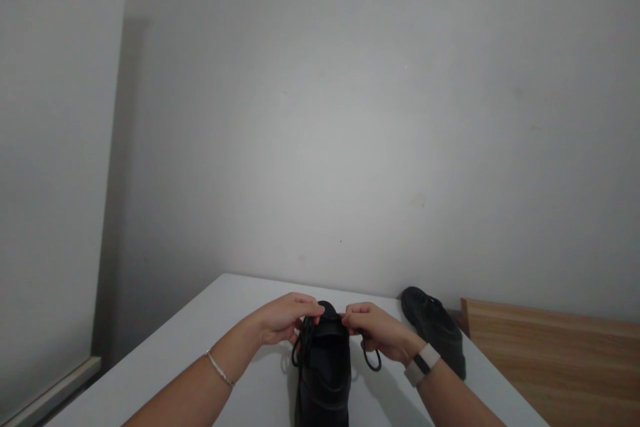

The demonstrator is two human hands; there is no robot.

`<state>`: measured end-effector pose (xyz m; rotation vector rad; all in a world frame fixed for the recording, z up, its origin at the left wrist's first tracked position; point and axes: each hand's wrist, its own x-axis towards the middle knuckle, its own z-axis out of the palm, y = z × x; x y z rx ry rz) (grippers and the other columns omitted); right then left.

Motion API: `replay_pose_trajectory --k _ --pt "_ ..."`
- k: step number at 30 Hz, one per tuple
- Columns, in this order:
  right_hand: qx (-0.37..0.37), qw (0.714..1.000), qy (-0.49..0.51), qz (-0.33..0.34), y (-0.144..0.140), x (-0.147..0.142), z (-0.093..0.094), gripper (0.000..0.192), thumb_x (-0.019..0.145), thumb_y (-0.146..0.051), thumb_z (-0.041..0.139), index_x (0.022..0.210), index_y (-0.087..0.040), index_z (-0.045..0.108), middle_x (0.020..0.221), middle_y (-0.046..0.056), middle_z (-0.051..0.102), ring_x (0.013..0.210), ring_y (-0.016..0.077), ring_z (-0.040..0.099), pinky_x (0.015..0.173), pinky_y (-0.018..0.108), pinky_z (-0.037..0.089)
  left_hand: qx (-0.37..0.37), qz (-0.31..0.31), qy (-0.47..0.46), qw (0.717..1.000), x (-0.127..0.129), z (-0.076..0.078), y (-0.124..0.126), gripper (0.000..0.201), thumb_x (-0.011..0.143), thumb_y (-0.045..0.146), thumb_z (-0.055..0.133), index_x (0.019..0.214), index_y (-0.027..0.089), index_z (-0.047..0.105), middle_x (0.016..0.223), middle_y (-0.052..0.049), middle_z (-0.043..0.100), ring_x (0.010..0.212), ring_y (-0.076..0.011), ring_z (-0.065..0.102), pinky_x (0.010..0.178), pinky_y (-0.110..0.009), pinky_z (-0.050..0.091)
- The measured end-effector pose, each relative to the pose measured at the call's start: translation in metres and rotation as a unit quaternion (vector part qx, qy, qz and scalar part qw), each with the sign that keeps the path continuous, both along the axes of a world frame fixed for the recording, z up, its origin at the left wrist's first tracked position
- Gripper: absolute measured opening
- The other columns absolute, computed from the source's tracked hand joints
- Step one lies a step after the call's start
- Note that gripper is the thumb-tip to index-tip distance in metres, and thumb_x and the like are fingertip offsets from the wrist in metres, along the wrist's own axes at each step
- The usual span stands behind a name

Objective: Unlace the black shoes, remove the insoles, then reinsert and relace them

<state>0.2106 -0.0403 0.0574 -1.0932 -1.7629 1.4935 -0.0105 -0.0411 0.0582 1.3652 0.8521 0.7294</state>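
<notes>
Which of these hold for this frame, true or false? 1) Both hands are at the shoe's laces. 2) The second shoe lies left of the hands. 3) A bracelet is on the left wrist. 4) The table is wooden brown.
1) True: the left hand and right hand pinch the laces of the black shoe.
2) False: the second shoe lies to the right.
3) True: the bracelet is there; the right wrist has a watch.
4) False: the table is white.

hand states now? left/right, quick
Left hand: closed, pinching a black lace at the shoe.
Right hand: closed, pinching the other lace loop.
</notes>
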Motion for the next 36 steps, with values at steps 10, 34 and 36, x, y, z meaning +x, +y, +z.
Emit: replay_pose_trajectory --k 10,34,36 --pt "-0.036 0.995 0.090 0.029 0.003 0.010 -0.012 0.017 0.060 -0.021 0.054 0.056 -0.018 0.038 0.057 -0.007 0.035 0.045 0.0044 0.021 0.037 0.016 0.012 -0.016 -0.009 -0.079 0.997 -0.011 -0.006 0.003 0.029 0.063 0.037 0.071 0.071 0.014 0.057 0.069 0.001 0.055 0.061 -0.0134 0.052 0.059 -0.033 0.048" --pt "0.182 0.980 0.067 0.052 -0.016 -0.006 0.032 0.028 0.076 -0.043 0.066 0.070 -0.016 0.072 0.106 0.011 0.067 0.119 0.0247 0.045 0.099 0.036 0.029 0.094 -0.026 -0.038 0.994 0.006 0.023 -0.022 0.030 0.075 0.042 0.064 0.079 0.013 0.069 0.083 -0.005 0.066 0.073 -0.0136 0.052 0.067 -0.025 0.035" --pt "0.192 0.976 0.079 0.067 -0.017 -0.013 0.031 0.026 0.076 -0.041 0.066 0.070 -0.017 0.073 0.102 0.010 0.068 0.117 0.0251 0.047 0.098 0.037 0.030 0.102 -0.044 -0.043 0.993 0.010 0.024 -0.022 0.028 0.075 0.040 0.065 0.078 0.013 0.068 0.081 -0.005 0.065 0.072 -0.0134 0.051 0.066 -0.024 0.035"
